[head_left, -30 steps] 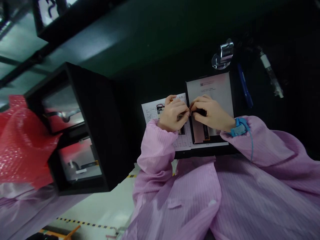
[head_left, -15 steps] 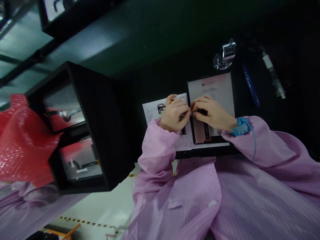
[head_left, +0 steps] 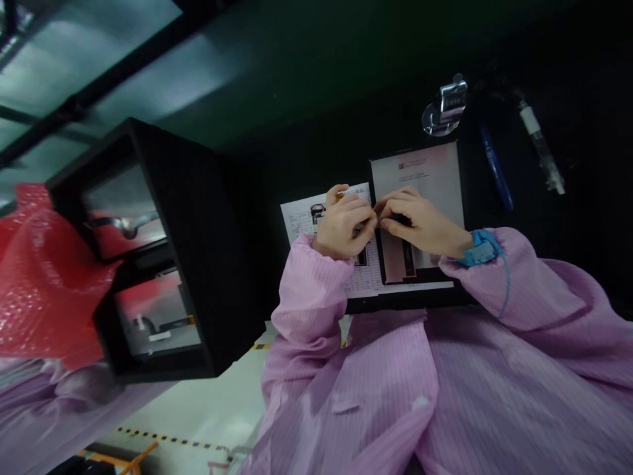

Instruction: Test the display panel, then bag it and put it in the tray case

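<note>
Left hand (head_left: pixel 345 227) and right hand (head_left: pixel 419 227): fingers curled narrow, tips meeting above near edge of black-edged pale panel (head_left: pixel 440 191); whether tiny part sits pinched there, cannot tell. Wired electronic module (head_left: pixel 317 211) partly hidden under left hand, over printed form (head_left: pixel 363 284). Dark strip with orange end (head_left: pixel 409 260) below right hand, on panel. Module probably light, stiff-bodied, fragile at thin leads; best held by side edges, off wires. Strip likely light, thin, bendable; lift by long edges, sparing orange end.
</note>
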A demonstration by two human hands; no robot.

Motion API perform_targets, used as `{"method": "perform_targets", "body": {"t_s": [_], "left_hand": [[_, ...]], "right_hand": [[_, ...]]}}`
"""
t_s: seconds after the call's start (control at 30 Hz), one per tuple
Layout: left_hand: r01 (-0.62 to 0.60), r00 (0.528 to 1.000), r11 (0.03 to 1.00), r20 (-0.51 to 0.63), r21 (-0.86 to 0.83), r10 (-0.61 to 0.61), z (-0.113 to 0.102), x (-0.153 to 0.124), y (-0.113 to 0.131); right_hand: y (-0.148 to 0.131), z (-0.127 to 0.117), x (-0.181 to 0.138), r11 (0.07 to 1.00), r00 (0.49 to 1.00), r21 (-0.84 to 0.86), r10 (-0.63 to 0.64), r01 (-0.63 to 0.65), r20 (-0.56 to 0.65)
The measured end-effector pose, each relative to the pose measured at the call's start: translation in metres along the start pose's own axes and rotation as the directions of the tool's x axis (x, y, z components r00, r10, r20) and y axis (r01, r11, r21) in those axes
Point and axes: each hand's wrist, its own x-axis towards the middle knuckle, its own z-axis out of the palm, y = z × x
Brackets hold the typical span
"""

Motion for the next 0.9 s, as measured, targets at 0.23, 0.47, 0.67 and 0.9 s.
{"method": "perform_targets", "body": {"t_s": [0.23, 0.47, 0.67, 0.9], "left_hand": [[0.245, 0.877, 0.969, -0.434, 0.033, -0.207, 0.000, 0.001, -0.001], [0.523, 0.547, 0.851, -0.748, -0.044, -0.375, 0.011, -0.005, 0.003], [0.226, 0.824, 0.969, -0.550, 0.101, -0.135, 0.032, -0.017, 0.040], [0.196, 0.976, 0.979, -0.103, 0.062, -0.189, 0.073, -0.065, 0.106]], "right_hand": [[-0.004, -0.019, -0.002, 0.959, 0.989, 0.246, 0.144, -0.144, 0.017], [0.002, -0.041, -0.004, 0.963, 0.911, -0.117, 0.185, -0.244, -0.369], [0.021, -0.049, -0.004, 0.807, 0.817, -0.374, 0.214, -0.457, -0.536], [0.032, -0.051, 0.000, 0.765, 0.838, -0.447, 0.217, -0.464, -0.500]]}}
